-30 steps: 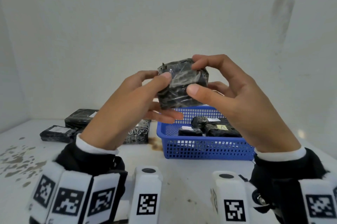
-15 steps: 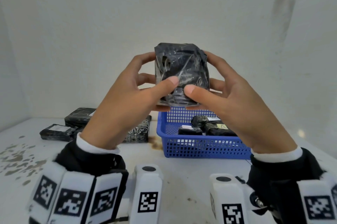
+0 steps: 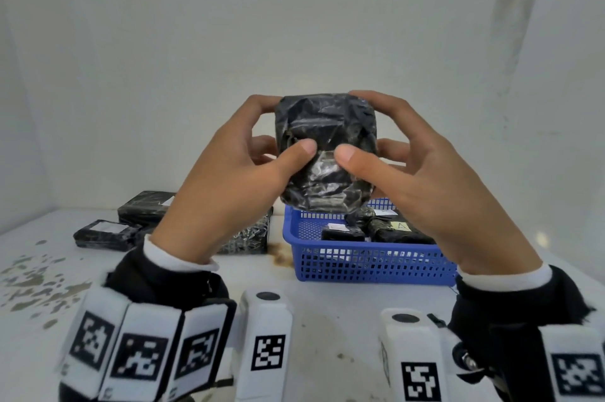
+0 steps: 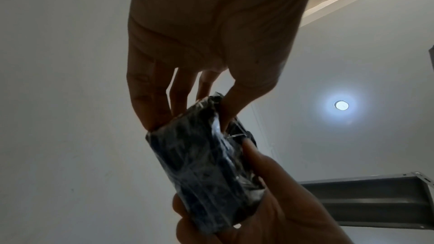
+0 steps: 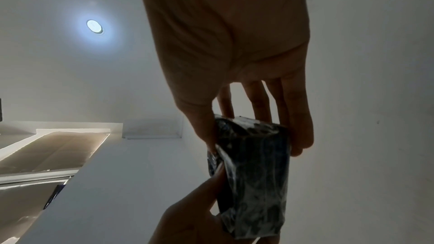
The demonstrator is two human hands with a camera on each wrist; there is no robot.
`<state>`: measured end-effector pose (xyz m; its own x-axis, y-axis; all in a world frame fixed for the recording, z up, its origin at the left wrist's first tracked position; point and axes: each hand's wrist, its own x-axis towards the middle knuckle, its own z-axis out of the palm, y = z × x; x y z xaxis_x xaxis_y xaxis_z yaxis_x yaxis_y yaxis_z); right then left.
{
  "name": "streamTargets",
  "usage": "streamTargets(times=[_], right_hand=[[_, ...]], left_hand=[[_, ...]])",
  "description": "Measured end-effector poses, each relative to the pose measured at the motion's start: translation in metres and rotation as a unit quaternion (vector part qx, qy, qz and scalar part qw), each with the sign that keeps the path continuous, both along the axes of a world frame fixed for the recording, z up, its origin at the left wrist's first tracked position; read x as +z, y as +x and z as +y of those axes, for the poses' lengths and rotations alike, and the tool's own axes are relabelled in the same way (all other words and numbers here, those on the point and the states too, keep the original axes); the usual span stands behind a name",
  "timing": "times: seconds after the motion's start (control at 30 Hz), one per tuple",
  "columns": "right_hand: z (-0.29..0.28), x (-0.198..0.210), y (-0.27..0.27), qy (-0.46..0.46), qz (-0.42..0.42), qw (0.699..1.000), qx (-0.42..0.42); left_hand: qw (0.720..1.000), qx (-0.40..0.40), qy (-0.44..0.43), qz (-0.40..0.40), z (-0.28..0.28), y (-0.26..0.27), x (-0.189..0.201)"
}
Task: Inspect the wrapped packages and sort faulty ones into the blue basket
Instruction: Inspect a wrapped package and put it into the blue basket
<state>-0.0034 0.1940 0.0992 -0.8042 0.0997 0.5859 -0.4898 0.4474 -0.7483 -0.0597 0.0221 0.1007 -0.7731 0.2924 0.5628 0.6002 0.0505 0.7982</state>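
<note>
Both hands clamp black wrapped pkg (image 3: 325, 153) upright, broad face twd camera, long axis vertical: L hand (image 3: 226, 185) left edge, R hand (image 3: 425, 185) right edge; above blue basket (image 3: 370, 262).

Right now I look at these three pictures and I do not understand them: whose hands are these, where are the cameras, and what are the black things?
No machine works here: a person does, with bare hands. The wide picture comes from a head camera; the two dark pictures come from wrist cameras that look up along each hand toward the ceiling. The left hand and right hand together hold up one black plastic-wrapped package, thumbs on its near face, fingers behind it. On the stained white table stands a blue plastic mesh basket with several similar wrapped packages already inside. More black wrapped packages lie left of it. The white blocks with black square patterns are worn at the wrists.
</note>
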Motion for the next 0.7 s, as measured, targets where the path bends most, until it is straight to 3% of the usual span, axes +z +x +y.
streamTargets(times=[0.27, 0.7], right_hand=[[-0.0012, 0.0018, 0.002, 0.023, 0.007, 0.999, -0.03], [-0.002, 0.0025, 0.0028, -0.014, 0.012, 1.0, -0.025]], left_hand=[[1.0, 0.01, -0.009, 0.012, 0.0004, 0.0003, -0.0006], [1.0, 0.005, 0.014, 0.011, 0.0009, 0.001, -0.0007]])
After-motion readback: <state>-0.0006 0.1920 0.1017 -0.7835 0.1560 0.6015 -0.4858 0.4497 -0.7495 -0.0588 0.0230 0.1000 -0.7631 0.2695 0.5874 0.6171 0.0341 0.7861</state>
